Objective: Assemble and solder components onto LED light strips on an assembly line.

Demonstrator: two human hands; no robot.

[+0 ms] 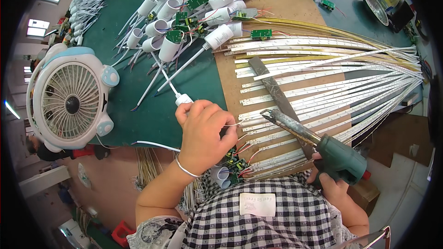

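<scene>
My left hand is closed around a white cylindrical housing, whose cable runs up toward the pile. A thin wire passes from those fingers to the end of a white LED strip. In my right hand is a green soldering gun, gripped by its handle. Its metal tip points left, just above the strip ends. Under the tip a dark flat bar lies slantwise across the strips. Close to my apron, circuit boards and a white tube connect to other strips by red and white wires.
White housings with green circuit boards are piled at the top. A brown board lies under the strips on the green table. A white-blue fan stands at left, a metal dish far right.
</scene>
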